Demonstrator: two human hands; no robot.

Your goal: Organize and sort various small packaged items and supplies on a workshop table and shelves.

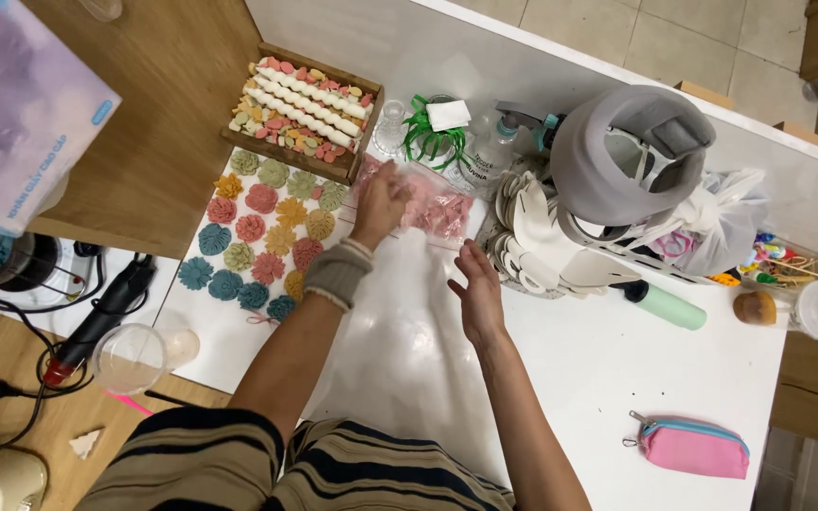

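Note:
My left hand point(381, 201) reaches forward over the white table point(608, 369) and rests on a clear plastic bag of small pink pieces point(435, 210). It looks closed on the bag's left edge. A grey knitted cuff point(336, 274) covers that wrist. My right hand point(476, 289) hovers flat and open just below the bag, holding nothing. To the left lie rows of coloured flower-shaped pieces point(259, 232) on a white sheet.
A wooden tray point(303, 112) with white twisted sticks and small coloured shapes stands at the back. A grey basket-like holder point(627, 156), white scoops point(537, 237), a green tube point(669, 306), a pink pouch point(695, 447), a clear cup point(132, 358) and a glue gun point(97, 317) surround me.

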